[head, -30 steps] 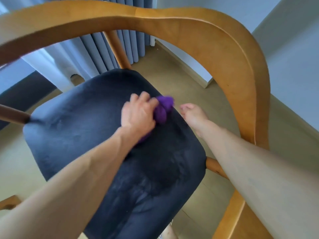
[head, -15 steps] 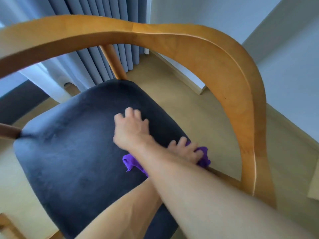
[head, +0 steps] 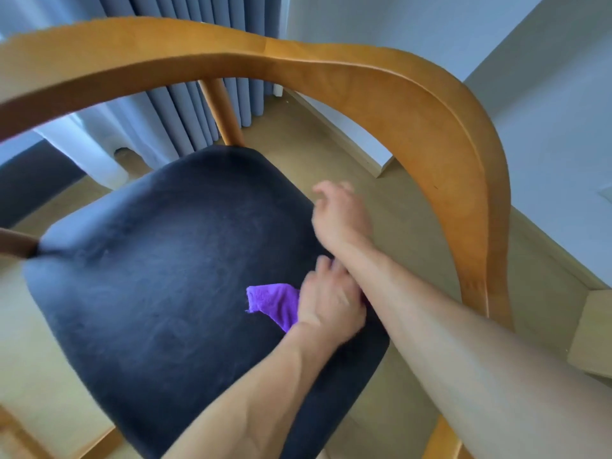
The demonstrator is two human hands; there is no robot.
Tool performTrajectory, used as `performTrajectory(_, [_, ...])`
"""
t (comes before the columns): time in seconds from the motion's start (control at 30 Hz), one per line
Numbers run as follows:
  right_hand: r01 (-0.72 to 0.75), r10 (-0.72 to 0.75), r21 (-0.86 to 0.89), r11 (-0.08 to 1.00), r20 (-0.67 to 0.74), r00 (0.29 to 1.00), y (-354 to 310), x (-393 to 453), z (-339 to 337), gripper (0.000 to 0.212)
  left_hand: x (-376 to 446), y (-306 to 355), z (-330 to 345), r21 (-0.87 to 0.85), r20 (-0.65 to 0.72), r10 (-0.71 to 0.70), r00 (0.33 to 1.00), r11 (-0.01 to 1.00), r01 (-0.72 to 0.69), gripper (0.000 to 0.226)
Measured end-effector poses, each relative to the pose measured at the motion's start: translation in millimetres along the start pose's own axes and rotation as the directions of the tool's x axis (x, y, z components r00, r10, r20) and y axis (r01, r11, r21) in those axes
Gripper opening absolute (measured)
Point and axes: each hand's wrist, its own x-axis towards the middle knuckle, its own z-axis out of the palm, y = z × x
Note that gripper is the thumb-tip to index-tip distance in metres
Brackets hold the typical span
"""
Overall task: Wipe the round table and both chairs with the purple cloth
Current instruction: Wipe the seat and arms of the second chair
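now, my left hand presses the purple cloth on the chair seat

looking down, i see a chair (head: 414, 104) with a curved wooden backrest arching across the top and down the right side of the view. its seat (head: 159, 276) is dark, padded and slightly sheened.

my left hand (head: 329, 303) lies palm down on the right part of the seat, near its right edge. it is closed loosely over the purple cloth (head: 273, 301), fingers curled on top and pinning it to the cushion. one crumpled corner of the cloth sticks out to the left of that hand; the rest is hidden beneath my palm.

my right hand (head: 341, 215) is farther away, over the seat's far right edge. it holds nothing, fingers loosely curled and a little blurred; whether it touches the seat i cannot tell. my right forearm crosses just above the fingers of my left hand.

beyond the chair are a pale wooden floor (head: 331, 154), blue-grey pleated curtains (head: 198, 104) at the top left, and a white wall (head: 397, 24) at the top right.
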Motion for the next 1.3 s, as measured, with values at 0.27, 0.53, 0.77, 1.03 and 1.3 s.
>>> performTrajectory(0.27, [-0.167,0.179,-0.099,0.981,0.125,0.976,30,-102,39,0.106,7,-121,-84,-0.056,-0.285,-0.080,0.955,0.996,0.067,0.051])
performTrajectory(0.53, [-0.128,0.118,-0.306,0.943,-0.051,0.992,71,-54,23,0.066,1,-169,-68,0.404,-0.181,-0.017,0.983,0.910,0.090,0.067])
performTrajectory(0.77, [-0.601,0.598,-0.094,0.794,-0.058,0.799,62,-136,40,0.071,2,-146,-75,0.479,-0.099,-0.090,0.991,0.869,0.127,0.067])
performTrajectory(1.03, [-0.611,0.540,0.278,0.741,0.293,0.789,-38,-187,86,0.075,-49,-96,-49,-0.333,-0.024,0.228,0.973,0.916,-0.223,0.038])
performTrajectory(1.3, [-0.586,0.412,0.079,0.807,0.636,0.652,7,-153,14,0.042,-117,-82,0,0.150,-0.210,0.002,0.978,0.988,0.030,0.059])
